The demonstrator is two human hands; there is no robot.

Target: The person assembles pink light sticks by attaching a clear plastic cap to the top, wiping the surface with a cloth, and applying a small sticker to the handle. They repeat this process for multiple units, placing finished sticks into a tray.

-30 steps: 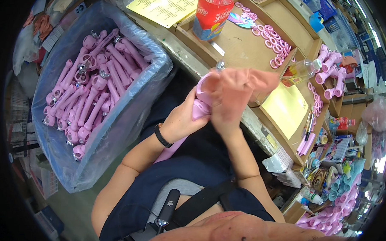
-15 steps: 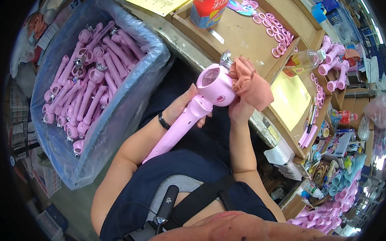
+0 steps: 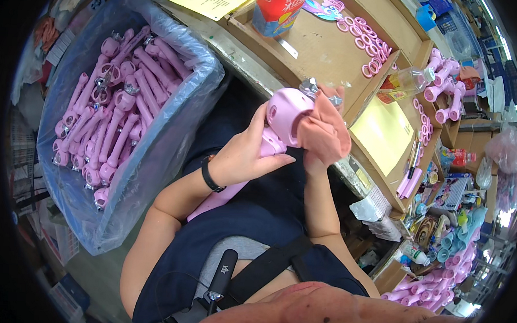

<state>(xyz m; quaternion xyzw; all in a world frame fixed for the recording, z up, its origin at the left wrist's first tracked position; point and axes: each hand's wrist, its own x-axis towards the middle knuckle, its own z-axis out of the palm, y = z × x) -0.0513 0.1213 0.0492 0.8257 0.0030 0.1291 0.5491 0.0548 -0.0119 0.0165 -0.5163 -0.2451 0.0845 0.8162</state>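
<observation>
A pink toy wand (image 3: 284, 112) with a round hollow head and a silver ornament on top lies slanted before my body. My left hand (image 3: 241, 155) is closed round its neck, just below the head, with the thumb pointing right. The wand's handle runs back under my left wrist, partly hidden. My right hand (image 3: 315, 162) holds a salmon-coloured cloth (image 3: 326, 132) against the right side of the wand's head. Most of my right fingers are covered by the cloth.
On the left stands a blue-lined bin (image 3: 201, 82) heaped with pink wands (image 3: 121, 100). A cardboard tray (image 3: 319, 47) on the bench holds pink rings (image 3: 368, 40) and a red carton (image 3: 278, 14). A plastic bottle (image 3: 409, 81) lies near yellow paper (image 3: 383, 134); more wands (image 3: 422, 284) are piled lower right.
The wand's head has turned, so its wide opening now faces the cloth. My left hand has rolled over, showing its back, and the cloth has shifted slightly left and down.
</observation>
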